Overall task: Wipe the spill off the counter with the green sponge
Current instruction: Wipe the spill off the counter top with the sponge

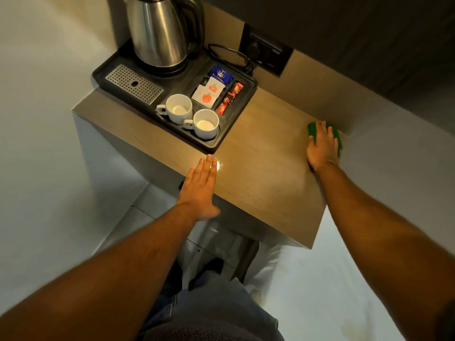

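Observation:
The green sponge lies at the far right corner of the wooden counter, next to the back panel. My right hand presses flat on top of it and covers most of it. My left hand rests flat near the counter's front edge, fingers straight and together, holding nothing. A small glinting wet spot shines on the wood just beyond my left fingertips. I can make out no other spill on the surface.
A black tray fills the counter's left half, holding a steel kettle, two white cups, sachets and a perforated drip plate. A black wall socket and cord sit behind. Pale floor lies on both sides.

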`<state>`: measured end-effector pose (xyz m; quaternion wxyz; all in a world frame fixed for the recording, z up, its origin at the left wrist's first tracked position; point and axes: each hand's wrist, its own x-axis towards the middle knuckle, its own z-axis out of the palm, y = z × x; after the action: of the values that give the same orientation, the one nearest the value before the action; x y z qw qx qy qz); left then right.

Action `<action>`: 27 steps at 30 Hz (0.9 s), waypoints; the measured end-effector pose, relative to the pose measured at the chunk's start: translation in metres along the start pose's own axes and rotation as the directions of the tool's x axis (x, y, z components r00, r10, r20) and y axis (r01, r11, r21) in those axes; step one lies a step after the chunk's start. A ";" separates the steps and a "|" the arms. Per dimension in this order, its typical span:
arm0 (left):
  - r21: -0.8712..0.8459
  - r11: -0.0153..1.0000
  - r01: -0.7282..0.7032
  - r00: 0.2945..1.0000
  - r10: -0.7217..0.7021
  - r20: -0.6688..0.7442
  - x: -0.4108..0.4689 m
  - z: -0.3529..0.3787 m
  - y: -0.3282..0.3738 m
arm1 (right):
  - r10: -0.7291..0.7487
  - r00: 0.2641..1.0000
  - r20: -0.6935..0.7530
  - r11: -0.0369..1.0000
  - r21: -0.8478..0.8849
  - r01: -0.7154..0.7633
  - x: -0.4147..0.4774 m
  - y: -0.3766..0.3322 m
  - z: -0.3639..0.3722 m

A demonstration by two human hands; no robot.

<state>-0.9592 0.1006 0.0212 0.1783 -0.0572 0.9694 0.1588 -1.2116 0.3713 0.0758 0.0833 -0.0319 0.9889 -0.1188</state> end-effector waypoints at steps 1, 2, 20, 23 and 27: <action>-0.012 1.000 -0.003 1.000 0.003 0.004 0.000 -0.001 -0.002 | 0.013 1.000 -0.004 1.000 0.003 -0.013 0.008 -0.014 0.001; -0.021 1.000 -0.008 1.000 0.008 0.011 0.000 -0.002 -0.002 | 0.016 1.000 -0.011 1.000 0.004 -0.016 0.013 -0.027 0.004; -0.030 0.999 0.032 0.998 -0.034 -0.044 0.001 0.002 0.005 | -0.649 0.741 0.173 0.751 -0.013 0.661 -0.135 -0.073 0.084; -0.002 0.999 0.042 0.999 -0.042 -0.029 0.001 0.002 0.007 | -0.616 0.774 0.148 0.779 -0.034 0.626 -0.093 -0.082 0.068; 0.003 0.999 0.033 0.999 -0.033 0.005 -0.001 -0.001 0.007 | -0.459 0.885 0.078 0.886 -0.040 0.463 -0.017 -0.068 0.037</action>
<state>-0.9602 0.1069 0.0244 0.1834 -0.0723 0.9681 0.1546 -1.1852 0.2981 0.0599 0.0843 -0.2721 0.9527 -0.1057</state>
